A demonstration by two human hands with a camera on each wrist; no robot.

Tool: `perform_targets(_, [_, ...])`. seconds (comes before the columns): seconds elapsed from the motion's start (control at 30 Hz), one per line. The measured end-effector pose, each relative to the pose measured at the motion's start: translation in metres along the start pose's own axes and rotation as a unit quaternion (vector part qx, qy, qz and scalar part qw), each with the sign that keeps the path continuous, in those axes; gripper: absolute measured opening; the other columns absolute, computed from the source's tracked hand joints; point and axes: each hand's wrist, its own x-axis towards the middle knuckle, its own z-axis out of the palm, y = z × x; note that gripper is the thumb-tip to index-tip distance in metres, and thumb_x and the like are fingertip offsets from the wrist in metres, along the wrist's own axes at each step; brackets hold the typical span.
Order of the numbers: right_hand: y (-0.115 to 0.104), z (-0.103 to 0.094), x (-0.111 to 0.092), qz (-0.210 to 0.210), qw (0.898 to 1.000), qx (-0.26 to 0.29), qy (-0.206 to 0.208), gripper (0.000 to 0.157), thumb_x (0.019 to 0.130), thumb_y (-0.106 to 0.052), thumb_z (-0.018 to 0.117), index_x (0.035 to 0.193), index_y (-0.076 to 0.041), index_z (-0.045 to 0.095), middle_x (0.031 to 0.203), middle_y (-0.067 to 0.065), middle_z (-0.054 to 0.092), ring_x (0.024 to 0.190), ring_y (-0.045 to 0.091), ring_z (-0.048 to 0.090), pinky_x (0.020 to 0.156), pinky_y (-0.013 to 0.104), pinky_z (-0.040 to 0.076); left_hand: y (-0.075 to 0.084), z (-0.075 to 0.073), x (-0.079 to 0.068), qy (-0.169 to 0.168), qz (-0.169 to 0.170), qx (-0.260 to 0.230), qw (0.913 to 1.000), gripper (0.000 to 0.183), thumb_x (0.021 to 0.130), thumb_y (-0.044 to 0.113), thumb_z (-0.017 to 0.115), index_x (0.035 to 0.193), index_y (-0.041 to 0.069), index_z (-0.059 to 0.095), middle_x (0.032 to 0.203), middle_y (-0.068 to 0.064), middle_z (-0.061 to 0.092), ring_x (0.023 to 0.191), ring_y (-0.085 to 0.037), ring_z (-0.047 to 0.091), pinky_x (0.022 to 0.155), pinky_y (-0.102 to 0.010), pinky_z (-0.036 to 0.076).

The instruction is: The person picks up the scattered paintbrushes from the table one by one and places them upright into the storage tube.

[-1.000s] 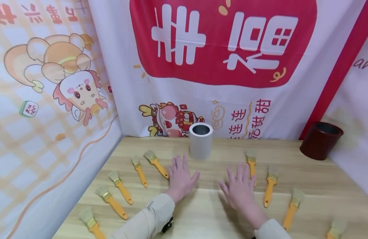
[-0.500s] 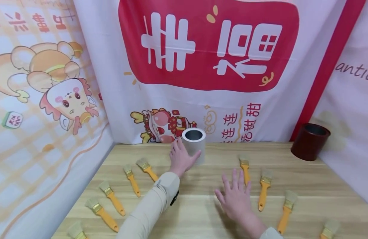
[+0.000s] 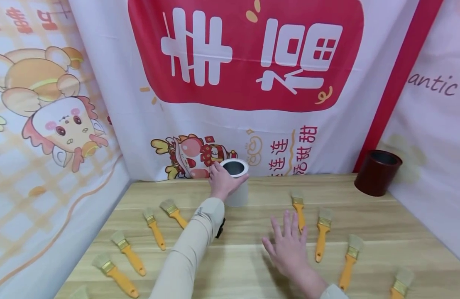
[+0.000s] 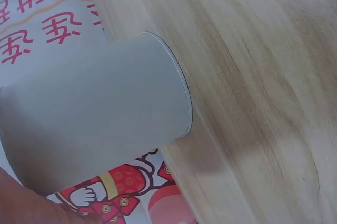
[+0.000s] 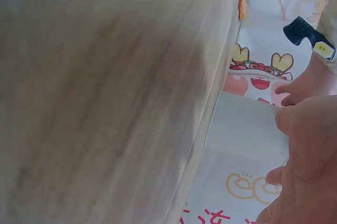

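Note:
At the far edge of the table stands a white cylindrical cup [image 3: 240, 196], upright, with a dark inside. My left hand [image 3: 221, 182] grips it near the rim, thumb across the front and fingers at the left side. The left wrist view has the cup's side [image 4: 100, 108] filling its left half, with part of the hand [image 4: 26, 205] at its top end. Palm down and fingers spread, my right hand [image 3: 289, 251] holds nothing. Closest to it lies a paintbrush [image 3: 299, 209] with an orange handle, partly behind the fingertips.
Several more orange-handled paintbrushes lie on the wooden table [image 3: 237, 265], such as one at left [image 3: 128, 253] and one at right [image 3: 322, 234]. A dark red cylindrical cup [image 3: 378, 173] stands at the back right. Printed cloths [image 3: 245, 54] hang behind and beside the table.
My left hand has moved forward from the table to the white cup and taken hold near its rim. The right hand stays low with fingers spread. The view has shifted somewhat right.

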Motion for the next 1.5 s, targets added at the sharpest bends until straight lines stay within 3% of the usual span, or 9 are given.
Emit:
perform_targets(0.23, [-0.008, 0.001, -0.007, -0.013, 1.000, -0.001, -0.010, 0.067, 0.096, -0.048, 0.049, 0.150, -0.013, 0.032, 0.158, 0.026, 0.010, 0.146, 0.048, 0.001, 0.113, 0.071, 0.004, -0.013, -0.005, -0.002, -0.010, -0.040, -0.003, 0.9992, 0.121, 0.062, 0.071, 0.075, 0.144, -0.003, 0.025, 0.139, -0.025, 0.035, 0.126, -0.037, 0.041, 0.107, -0.056, 0.038])
perform_targets(0.57, [-0.006, -0.008, -0.013, -0.004, 1.000, 0.024, -0.002, 0.064, 0.097, -0.045, 0.048, 0.149, -0.010, 0.034, 0.158, 0.026, 0.010, 0.146, 0.049, 0.004, 0.113, 0.070, 0.006, -0.014, -0.012, -0.004, -0.004, -0.028, -0.048, 0.9984, 0.110, 0.065, 0.061, 0.078, 0.138, -0.007, 0.030, 0.139, -0.025, 0.030, 0.127, -0.036, 0.035, 0.108, -0.048, 0.042])
perform_targets(0.73, [0.004, -0.031, -0.018, 0.022, 0.996, 0.069, 0.046, 0.059, 0.099, -0.039, 0.046, 0.143, 0.000, 0.038, 0.154, 0.030, 0.019, 0.142, 0.054, 0.011, 0.111, 0.070, 0.014, -0.004, -0.022, -0.007, -0.022, -0.010, -0.072, 0.9971, 0.113, 0.065, 0.059, 0.079, 0.141, -0.008, 0.029, 0.145, -0.025, 0.026, 0.128, -0.036, 0.040, 0.108, -0.045, 0.042])
perform_targets(0.9, [0.022, -0.047, -0.020, 0.026, 0.994, 0.067, 0.080, 0.057, 0.099, -0.037, 0.047, 0.137, 0.005, 0.043, 0.148, 0.036, 0.027, 0.138, 0.059, 0.015, 0.108, 0.071, 0.022, 0.005, -0.031, -0.013, -0.036, 0.000, -0.079, 0.9962, 0.112, 0.062, 0.059, 0.080, 0.140, -0.007, 0.031, 0.142, -0.024, 0.032, 0.125, -0.034, 0.044, 0.106, -0.043, 0.045])
perform_targets(1.0, [0.030, -0.052, -0.023, 0.028, 0.992, 0.070, 0.102, 0.051, 0.097, -0.032, 0.053, 0.130, 0.006, 0.050, 0.142, 0.037, 0.038, 0.132, 0.059, 0.029, 0.105, 0.069, 0.030, 0.006, -0.036, -0.021, -0.045, -0.005, -0.070, 0.9965, 0.110, 0.061, 0.057, 0.082, 0.138, -0.005, 0.033, 0.135, -0.021, 0.037, 0.120, -0.032, 0.046, 0.102, -0.042, 0.047])
perform_targets(1.17, [0.043, -0.059, -0.033, 0.045, 0.982, 0.096, 0.153, 0.035, 0.091, -0.022, 0.061, 0.115, 0.004, 0.062, 0.117, 0.029, 0.063, 0.096, 0.044, 0.062, 0.084, 0.058, 0.050, 0.006, -0.047, -0.039, -0.065, 0.024, -0.054, 0.9961, 0.105, 0.060, 0.055, 0.083, 0.133, -0.006, 0.039, 0.127, -0.021, 0.042, 0.114, -0.031, 0.045, 0.098, -0.042, 0.048])
perform_targets(1.27, [0.053, -0.064, -0.042, 0.057, 0.982, 0.082, 0.159, 0.032, 0.091, -0.020, 0.061, 0.110, 0.005, 0.064, 0.106, 0.028, 0.066, 0.083, 0.041, 0.064, 0.072, 0.055, 0.052, 0.006, -0.050, -0.051, -0.083, 0.039, -0.042, 0.9949, 0.103, 0.060, 0.056, 0.083, 0.131, -0.007, 0.041, 0.125, -0.020, 0.042, 0.113, -0.030, 0.044, 0.097, -0.042, 0.048])
perform_targets(1.43, [0.084, -0.074, -0.047, 0.041, 0.974, 0.002, 0.224, 0.030, 0.086, -0.018, 0.062, 0.099, 0.008, 0.066, 0.086, 0.030, 0.067, 0.069, 0.046, 0.061, 0.052, 0.051, 0.048, 0.005, -0.056, -0.069, -0.096, 0.048, -0.033, 0.9937, 0.104, 0.059, 0.055, 0.085, 0.129, -0.009, 0.042, 0.125, -0.021, 0.042, 0.113, -0.030, 0.045, 0.098, -0.042, 0.048])
perform_targets(1.5, [0.100, -0.082, -0.048, 0.060, 0.973, -0.018, 0.224, 0.030, 0.087, -0.020, 0.059, 0.096, 0.009, 0.065, 0.083, 0.029, 0.066, 0.065, 0.045, 0.060, 0.046, 0.047, 0.045, 0.005, -0.058, -0.075, -0.102, 0.047, -0.034, 0.9931, 0.104, 0.059, 0.053, 0.085, 0.130, -0.008, 0.042, 0.126, -0.021, 0.042, 0.114, -0.031, 0.045, 0.098, -0.043, 0.048])
